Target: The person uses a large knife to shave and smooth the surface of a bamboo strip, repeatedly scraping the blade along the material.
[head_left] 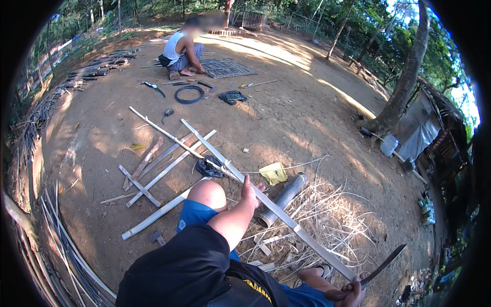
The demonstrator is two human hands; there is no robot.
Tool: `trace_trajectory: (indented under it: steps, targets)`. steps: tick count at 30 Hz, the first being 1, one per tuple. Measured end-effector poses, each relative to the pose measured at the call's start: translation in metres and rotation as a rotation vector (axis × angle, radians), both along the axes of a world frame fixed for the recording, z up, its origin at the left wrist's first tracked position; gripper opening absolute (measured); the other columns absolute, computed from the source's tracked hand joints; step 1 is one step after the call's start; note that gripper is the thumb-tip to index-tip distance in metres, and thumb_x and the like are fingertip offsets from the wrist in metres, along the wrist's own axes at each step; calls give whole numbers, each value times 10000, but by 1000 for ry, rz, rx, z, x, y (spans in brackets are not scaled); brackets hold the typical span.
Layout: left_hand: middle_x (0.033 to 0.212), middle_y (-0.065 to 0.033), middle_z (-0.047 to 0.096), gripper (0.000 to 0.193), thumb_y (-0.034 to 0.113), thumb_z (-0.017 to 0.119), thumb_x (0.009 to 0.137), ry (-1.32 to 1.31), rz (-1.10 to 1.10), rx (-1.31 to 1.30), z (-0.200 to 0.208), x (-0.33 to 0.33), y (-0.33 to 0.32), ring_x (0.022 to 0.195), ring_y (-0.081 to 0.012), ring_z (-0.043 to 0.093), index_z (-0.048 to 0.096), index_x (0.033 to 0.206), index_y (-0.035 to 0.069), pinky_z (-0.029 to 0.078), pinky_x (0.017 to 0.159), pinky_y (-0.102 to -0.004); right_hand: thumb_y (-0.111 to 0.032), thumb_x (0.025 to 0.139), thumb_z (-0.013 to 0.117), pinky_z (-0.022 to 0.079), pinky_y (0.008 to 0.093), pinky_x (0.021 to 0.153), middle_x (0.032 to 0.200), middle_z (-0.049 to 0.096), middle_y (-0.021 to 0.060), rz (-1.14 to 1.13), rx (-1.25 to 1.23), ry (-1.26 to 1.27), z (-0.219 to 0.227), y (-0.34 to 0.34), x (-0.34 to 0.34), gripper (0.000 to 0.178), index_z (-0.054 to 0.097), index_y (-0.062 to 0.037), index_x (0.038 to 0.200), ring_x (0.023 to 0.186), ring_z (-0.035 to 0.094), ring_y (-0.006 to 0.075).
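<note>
A long pale split bamboo strip [279, 211] runs slantwise from the far left down to the lower right. My left hand [249, 193] is closed around its middle, thumb on top and fingertips past the far edge. At its near end, my right hand [352, 295] grips the handle of a long dark-bladed knife [387, 263], with the strip's end against the fingers. The blade points up and to the right, away from the strip. Thin bamboo shavings [340, 220] lie heaped below the strip, beside a dark grey tube [283, 199].
Several bamboo pieces [171, 166] lie crossed at left, near a black plastic bag [208, 166] and a hammer [157, 238]. A yellow plastic sheet [273, 174] lies ahead. Farther off, a person [179, 51] squats at a slatted panel [227, 67], near a black coil [189, 94].
</note>
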State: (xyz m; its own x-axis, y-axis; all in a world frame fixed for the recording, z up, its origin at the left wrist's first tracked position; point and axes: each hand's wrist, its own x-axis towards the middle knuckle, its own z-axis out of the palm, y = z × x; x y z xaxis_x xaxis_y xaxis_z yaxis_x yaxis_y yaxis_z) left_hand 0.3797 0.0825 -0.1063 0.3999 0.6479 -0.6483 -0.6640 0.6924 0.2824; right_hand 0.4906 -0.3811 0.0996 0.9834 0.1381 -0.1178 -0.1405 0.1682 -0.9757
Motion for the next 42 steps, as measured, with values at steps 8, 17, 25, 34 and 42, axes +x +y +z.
trace_trajectory:
  steps: [8, 17, 25, 34, 42]
  targets:
    - [1285, -159, 543, 1034, 769, 503, 798, -113, 32, 156, 36, 4, -18, 1113, -284, 534, 100, 1499, 124, 415, 881, -465, -37, 841, 621, 434, 292, 499, 622, 472, 35, -129, 37, 60, -14, -12, 13, 193, 455, -35, 940, 530, 496, 169]
    - [1436, -198, 409, 1047, 826, 364, 810, -400, -156, 783, 215, -43, 7, 1263, -295, 464, 99, 1529, 113, 370, 1024, -500, -166, 950, 564, 455, 190, 477, 702, 556, -16, -50, 409, 134, -33, -17, 46, 173, 579, -58, 1084, 563, 528, 35]
    - [1561, -263, 99, 1169, 885, 277, 766, -326, 203, 1020, 322, -186, 119, 1443, -367, 166, -20, 1523, 44, 253, 1097, -586, -135, 938, 575, 493, 200, 473, 716, 572, 13, 68, 563, 256, -62, 13, 62, 94, 552, -51, 973, 552, 550, 60]
    - [1424, -235, 375, 1033, 741, 447, 835, -338, 540, 888, 289, -271, 119, 1249, -363, 467, 100, 1482, 13, 354, 1059, -570, -130, 947, 530, 464, 198, 462, 635, 527, -20, -3, 382, 351, -68, 20, 66, 57, 534, -76, 929, 511, 512, 57]
    - [1348, -185, 455, 818, 658, 460, 897, -276, 486, 1073, 320, -285, 84, 1271, -313, 452, 281, 1401, 39, 357, 1053, -570, -151, 943, 576, 436, 216, 463, 646, 507, -17, -83, 243, 258, -74, 19, 84, 91, 563, -62, 927, 553, 500, 75]
